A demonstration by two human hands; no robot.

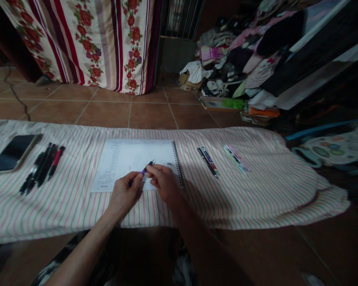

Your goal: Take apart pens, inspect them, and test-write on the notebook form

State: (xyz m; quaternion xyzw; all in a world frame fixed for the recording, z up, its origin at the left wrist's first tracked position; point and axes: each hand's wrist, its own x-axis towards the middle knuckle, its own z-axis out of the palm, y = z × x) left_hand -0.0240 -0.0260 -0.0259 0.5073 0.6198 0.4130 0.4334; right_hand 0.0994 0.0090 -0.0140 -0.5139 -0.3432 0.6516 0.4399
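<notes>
Over the spiral notebook [143,153], my left hand [127,192] is closed around the barrel of a purple pen [143,171] with a dark tip pointing away to the upper right. The fingers of my right hand [164,180] are pinched together at the pen's front part, close to the tip. A small dark piece [169,163], too small to name, lies on the page near the spiral binding. Faint marks show on the white page.
Several dark pens [43,167] and a red-and-black pen [56,163] lie left, beside a phone [13,153]. Right of the notebook are more pens [208,162] and pale pens [237,159]. A striped cloth [256,194] covers the table. Clothes [241,51] are piled behind.
</notes>
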